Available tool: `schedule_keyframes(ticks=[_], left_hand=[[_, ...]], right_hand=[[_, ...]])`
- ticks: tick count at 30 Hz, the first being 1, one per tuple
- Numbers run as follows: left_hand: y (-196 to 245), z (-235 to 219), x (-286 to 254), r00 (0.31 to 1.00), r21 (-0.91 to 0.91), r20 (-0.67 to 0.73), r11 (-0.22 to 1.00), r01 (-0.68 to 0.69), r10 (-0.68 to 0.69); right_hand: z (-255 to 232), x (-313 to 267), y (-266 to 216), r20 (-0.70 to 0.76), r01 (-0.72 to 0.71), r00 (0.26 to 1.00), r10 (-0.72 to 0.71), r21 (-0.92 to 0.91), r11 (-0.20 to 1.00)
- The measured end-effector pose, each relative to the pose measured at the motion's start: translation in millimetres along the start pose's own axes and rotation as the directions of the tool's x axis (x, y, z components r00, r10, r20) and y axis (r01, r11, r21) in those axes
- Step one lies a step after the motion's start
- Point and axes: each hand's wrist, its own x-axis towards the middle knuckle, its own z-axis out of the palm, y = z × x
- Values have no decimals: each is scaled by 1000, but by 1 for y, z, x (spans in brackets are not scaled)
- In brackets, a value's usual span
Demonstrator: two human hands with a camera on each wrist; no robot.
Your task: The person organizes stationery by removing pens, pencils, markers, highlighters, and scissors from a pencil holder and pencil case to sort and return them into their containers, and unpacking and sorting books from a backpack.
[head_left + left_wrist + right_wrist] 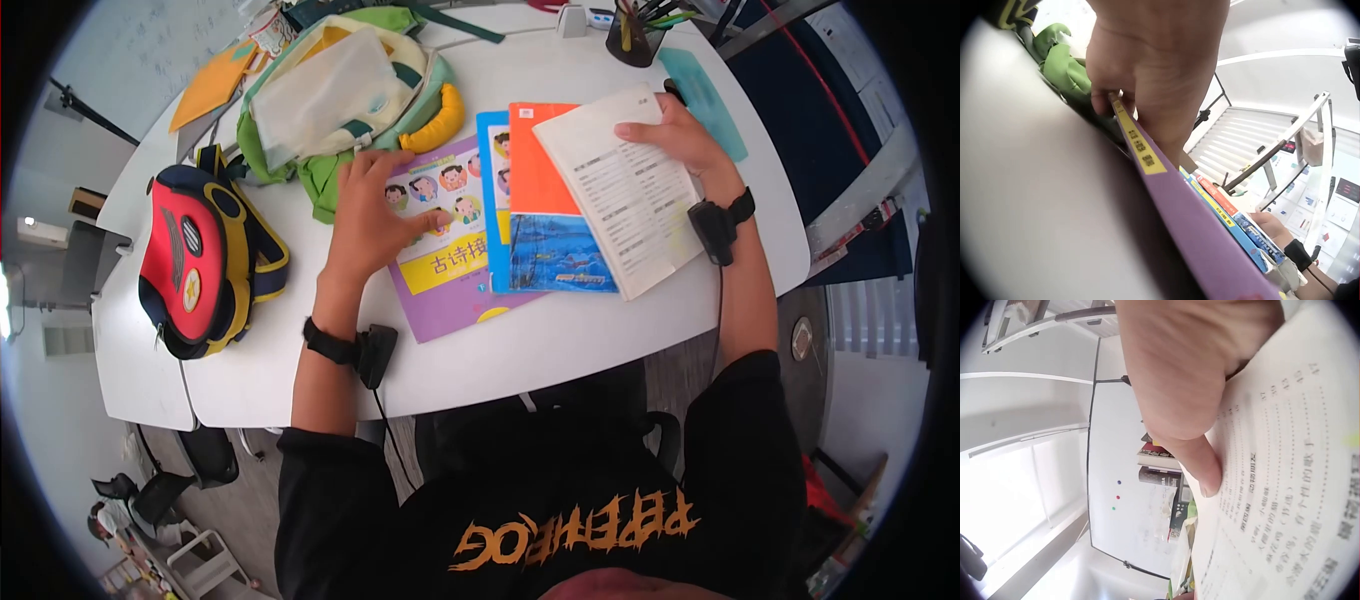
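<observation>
My left hand (368,215) grips a purple book (428,312) by its left side, the thumb spread over the cover with cartoon faces and a yellow title band. In the left wrist view, the purple book's spine (1172,209) tilts up from the white tabletop, the fingers around its far end. My right hand (685,138) holds a white book (635,215) showing a printed contents list, its thumb (1207,478) pressed on the page near the edge. Between them, a blue book (486,135) and an orange-and-blue book (545,150) overlap the purple one. The white book partly covers the orange one.
A green and cream backpack (430,75) lies just beyond my left hand. Left of it stands a red and navy backpack (185,255). A pen holder (632,42) and a teal sheet (705,100) are at the back right. An orange folder (212,85) lies back left.
</observation>
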Motion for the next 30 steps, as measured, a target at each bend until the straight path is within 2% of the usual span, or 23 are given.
schedule_keyframes(ticks=[4,6,8,9,13,15,16,18,19,21,22,23,24,25,27,28,30], left_hand=[[1,-13,4,997,-13,78,1000,10,-8],[-4,-20,10,994,-19,107,999,32,-30],[-18,-26,8,992,38,106,996,-76,71],[-23,-28,5,991,36,116,997,-67,62],[-31,-49,8,993,73,117,996,-43,34],[-33,-50,7,992,72,121,997,-31,22],[-37,-49,6,992,73,128,997,-28,19],[-37,-48,4,987,170,31,973,-159,157],[-33,-47,4,987,170,38,972,-163,159],[-19,-46,7,973,232,-56,951,-206,225],[-14,-42,7,933,253,-91,914,-317,348],[-7,-38,7,929,253,-93,911,-326,358],[1,-32,4,964,18,48,965,-261,260],[8,-23,1,960,-203,215,969,-137,181],[30,-7,-6,939,-225,268,962,-158,217],[37,-5,-6,915,-241,304,950,-197,266],[42,-6,-7,910,-259,306,944,-204,280]], right_hand=[[-7,0,2,53,-45,998,46,-9,999],[4,-1,1,50,68,997,-65,-71,995],[9,-1,-5,64,45,997,-37,-132,990],[14,-3,-4,78,20,997,-6,-188,982],[14,-1,-4,103,29,995,-16,-123,992],[16,0,0,97,128,988,-124,-43,991],[14,1,2,97,122,988,-118,-38,992],[9,3,7,69,21,997,-18,-45,999],[10,1,9,64,17,998,-15,-40,999],[12,4,5,69,26,997,-18,-113,993],[14,4,3,58,33,998,-26,-115,993],[18,2,2,12,47,999,-46,-166,985],[23,0,2,-29,53,998,-61,-216,975],[23,-1,-1,-30,44,998,-52,-215,976],[27,-4,-11,26,-83,996,89,-194,977],[30,-2,-8,29,-82,996,89,-194,978],[34,-2,-7,-4,85,996,-91,-322,943]])
